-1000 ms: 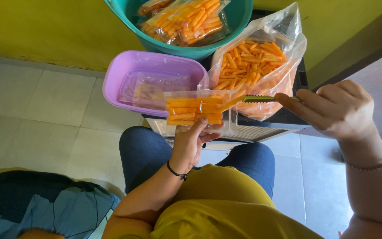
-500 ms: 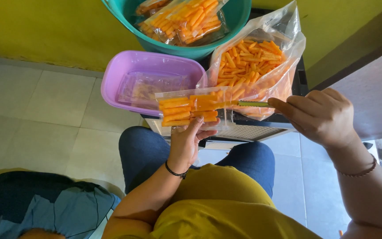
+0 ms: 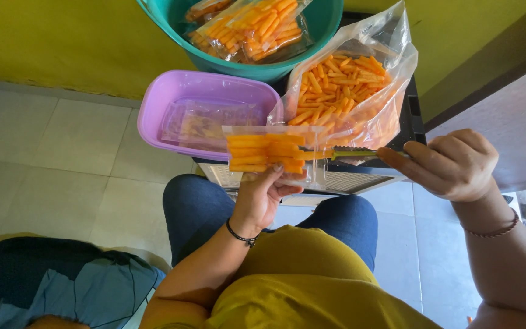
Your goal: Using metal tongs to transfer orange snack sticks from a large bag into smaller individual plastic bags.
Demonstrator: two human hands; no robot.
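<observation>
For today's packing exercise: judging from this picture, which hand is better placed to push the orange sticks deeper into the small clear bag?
Probably the right hand: it grips the tongs reaching into the small clear bag of orange sticks. The left hand is busy holding that bag from below.

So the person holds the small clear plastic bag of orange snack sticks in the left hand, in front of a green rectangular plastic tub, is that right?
Not quite: the head view shows the rectangular plastic tub is purple, not green. The rest stands: the left hand holds the small clear plastic bag of orange snack sticks in front of it.
</observation>
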